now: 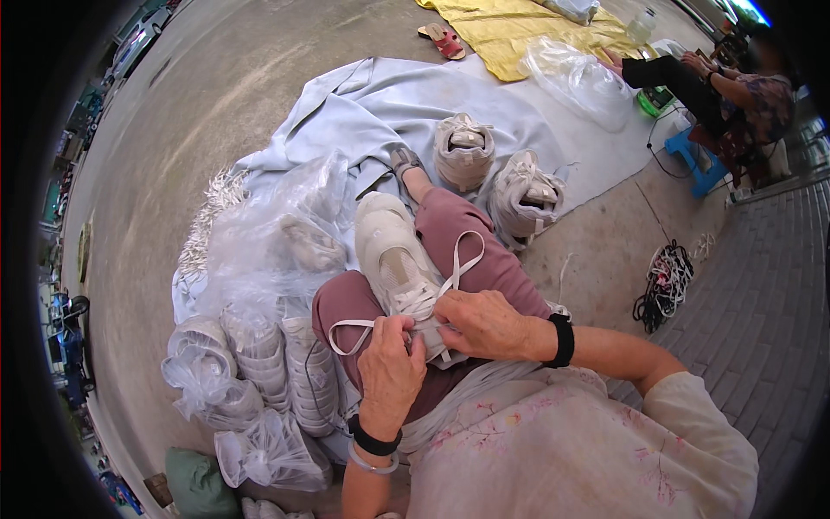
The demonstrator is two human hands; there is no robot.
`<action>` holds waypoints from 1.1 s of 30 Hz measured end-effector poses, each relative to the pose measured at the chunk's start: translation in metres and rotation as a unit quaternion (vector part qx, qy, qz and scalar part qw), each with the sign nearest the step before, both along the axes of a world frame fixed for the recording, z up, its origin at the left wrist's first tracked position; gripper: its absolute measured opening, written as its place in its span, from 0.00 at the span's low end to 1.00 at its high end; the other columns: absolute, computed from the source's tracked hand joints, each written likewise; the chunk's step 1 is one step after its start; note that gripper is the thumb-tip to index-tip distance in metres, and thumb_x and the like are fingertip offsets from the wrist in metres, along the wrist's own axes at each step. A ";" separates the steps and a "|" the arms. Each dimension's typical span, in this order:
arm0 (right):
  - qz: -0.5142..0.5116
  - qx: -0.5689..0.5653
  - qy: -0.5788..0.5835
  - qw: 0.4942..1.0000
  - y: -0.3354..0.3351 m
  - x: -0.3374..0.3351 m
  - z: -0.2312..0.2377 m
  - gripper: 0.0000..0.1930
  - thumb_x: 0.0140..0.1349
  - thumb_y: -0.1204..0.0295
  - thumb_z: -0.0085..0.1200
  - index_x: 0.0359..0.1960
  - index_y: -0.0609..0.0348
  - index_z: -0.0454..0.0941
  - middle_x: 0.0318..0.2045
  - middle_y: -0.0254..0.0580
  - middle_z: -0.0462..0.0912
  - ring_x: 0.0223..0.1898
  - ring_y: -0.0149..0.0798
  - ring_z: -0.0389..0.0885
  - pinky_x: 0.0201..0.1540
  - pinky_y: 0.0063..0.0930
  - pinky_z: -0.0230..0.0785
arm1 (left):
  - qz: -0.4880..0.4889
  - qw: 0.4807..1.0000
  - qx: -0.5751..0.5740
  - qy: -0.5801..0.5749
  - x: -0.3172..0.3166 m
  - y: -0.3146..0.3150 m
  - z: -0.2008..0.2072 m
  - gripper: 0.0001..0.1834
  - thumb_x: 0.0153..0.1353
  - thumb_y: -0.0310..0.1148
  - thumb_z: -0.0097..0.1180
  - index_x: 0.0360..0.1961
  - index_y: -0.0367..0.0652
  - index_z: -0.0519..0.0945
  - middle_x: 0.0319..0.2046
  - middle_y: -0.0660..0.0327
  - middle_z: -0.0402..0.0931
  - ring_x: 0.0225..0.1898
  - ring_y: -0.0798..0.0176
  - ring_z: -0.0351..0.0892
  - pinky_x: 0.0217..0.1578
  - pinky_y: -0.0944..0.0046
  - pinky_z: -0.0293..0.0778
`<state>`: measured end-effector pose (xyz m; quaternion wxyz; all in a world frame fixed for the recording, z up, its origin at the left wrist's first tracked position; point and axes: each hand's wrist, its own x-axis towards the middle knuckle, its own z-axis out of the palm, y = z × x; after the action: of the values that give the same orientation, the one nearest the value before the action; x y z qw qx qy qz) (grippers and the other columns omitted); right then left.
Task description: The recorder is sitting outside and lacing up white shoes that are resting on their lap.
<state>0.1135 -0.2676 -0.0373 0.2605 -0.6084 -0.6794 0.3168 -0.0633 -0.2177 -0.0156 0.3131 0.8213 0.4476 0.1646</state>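
Observation:
A beige lace-up sneaker [386, 235] lies across my lap, its toe pointing away from me. My left hand [391, 374] is closed at the shoe's upper left side, thumb and forefinger pinched by the eyelets. A white shoelace [468, 264] loops out beyond my right hand [491, 325], whose fingers are bent closed over the lacing near the tongue. Another lace loop runs out to the left from under my left fingers. The exact grip of the fingertips is partly hidden. Both wrists wear black bands.
Two beige sneakers [464, 152] stand on the pale sheet [380, 95] ahead. Bagged shoes [259, 359] are piled at left, beside a bundle of white laces [207, 221]. Tangled laces [666, 285] lie at right. Another person [743, 99] sits at the far right.

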 end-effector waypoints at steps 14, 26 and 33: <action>0.011 0.005 -0.034 0.999 0.002 -0.001 -0.004 0.08 0.53 0.71 0.55 0.32 0.61 0.72 0.29 0.47 0.77 0.31 0.55 0.79 0.30 0.47 0.70 | 0.002 0.999 -0.026 -0.036 -0.004 -0.001 0.000 0.08 0.52 0.24 0.60 0.33 0.38 0.75 0.27 0.56 0.72 0.28 0.54 0.75 0.30 0.58 0.71; 0.019 -0.008 -0.033 0.999 0.002 0.000 -0.001 0.09 0.55 0.70 0.55 0.33 0.60 0.73 0.30 0.47 0.78 0.32 0.54 0.79 0.31 0.46 0.70 | -0.074 0.997 -0.019 0.019 -0.009 0.015 0.000 0.07 0.51 0.24 0.58 0.32 0.39 0.74 0.28 0.56 0.72 0.27 0.54 0.76 0.28 0.57 0.71; 0.018 -0.008 -0.022 1.000 0.003 0.000 -0.002 0.09 0.54 0.69 0.56 0.33 0.60 0.73 0.31 0.47 0.78 0.32 0.54 0.79 0.32 0.46 0.71 | -0.014 0.995 -0.065 -0.068 -0.007 0.008 0.000 0.07 0.50 0.23 0.59 0.31 0.37 0.75 0.26 0.57 0.71 0.26 0.60 0.74 0.29 0.63 0.71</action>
<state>0.1132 -0.2643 -0.0393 0.2348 -0.6052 -0.6931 0.3133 -0.0704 -0.2093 -0.0157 0.3976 0.7926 0.4231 0.1865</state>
